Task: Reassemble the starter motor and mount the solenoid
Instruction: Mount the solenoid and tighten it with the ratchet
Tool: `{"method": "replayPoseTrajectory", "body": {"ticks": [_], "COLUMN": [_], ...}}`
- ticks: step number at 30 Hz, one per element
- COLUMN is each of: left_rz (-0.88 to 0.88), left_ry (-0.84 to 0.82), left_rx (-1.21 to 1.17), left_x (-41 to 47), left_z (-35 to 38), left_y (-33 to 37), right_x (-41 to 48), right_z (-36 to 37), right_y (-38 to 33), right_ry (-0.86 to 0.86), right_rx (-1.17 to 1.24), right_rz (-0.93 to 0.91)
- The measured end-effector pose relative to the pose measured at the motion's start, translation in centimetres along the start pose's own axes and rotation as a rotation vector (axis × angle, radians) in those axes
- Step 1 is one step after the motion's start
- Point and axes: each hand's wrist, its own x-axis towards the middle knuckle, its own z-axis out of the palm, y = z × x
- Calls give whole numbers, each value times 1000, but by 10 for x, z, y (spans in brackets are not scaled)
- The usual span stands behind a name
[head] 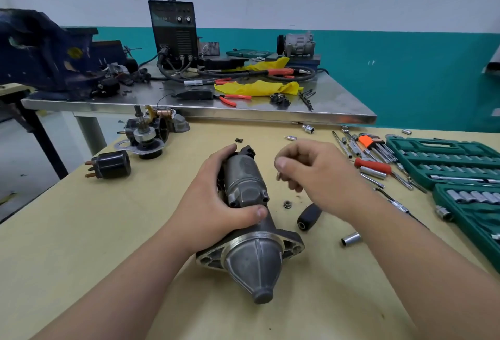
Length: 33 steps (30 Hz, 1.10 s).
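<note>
Left hand [216, 204] is clamped over the starter motor [251, 261], fingers curled round the far side of the grey barrel and thumb pressed across its near end, just above the mounting flange. Right hand [316, 174] hovers just right of the motor, clear of the metal, with fingers curled in and thumb and forefinger close together. It may be pinching a small bright piece, but the blur there means I cannot tell. The motor lies on its side on the wooden bench [81, 245], nose cone pointing at the person and terminal end away. I read it as a heavy, rigid lump of cast metal. Being round, it will want to roll, so that clamp over the barrel looks like the sensible hold. The flange with its two ears is the other good purchase, and the black terminal block at the far end seems the bit to keep fingers off. The barrel looks smooth, so a firm grip is needed. Just right of the motor sits a loose nut [287, 204], with a black handle [309, 216] beside it and a bare socket [351, 238] a little further right. Well to the right lies the green socket case [446, 161]. Well to the left rests a black cylinder with copper studs [111, 164], by my guess the solenoid waiting to go on.
</note>
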Motion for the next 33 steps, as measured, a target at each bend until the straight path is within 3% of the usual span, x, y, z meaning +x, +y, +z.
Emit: {"method": "replayPoseTrajectory", "body": {"ticks": [4, 13, 22, 30, 33], "left_rz": [8, -7, -67, -89, -93], "left_ry": [12, 67, 235, 314, 318], "left_rx": [45, 47, 108, 175, 187], "left_x": [2, 1, -5, -12, -13], "left_z": [5, 10, 30, 32, 30], "left_y": [4, 7, 15, 14, 12], "right_x": [-42, -67, -59, -54, -54], "right_z": [2, 24, 25, 28, 22], "right_y": [-8, 8, 10, 12, 11], "right_ry": [-58, 212, 339, 287, 213], "right_rx": [129, -80, -35, 68, -5], "right_rz": [3, -96, -99, -69, -122]}}
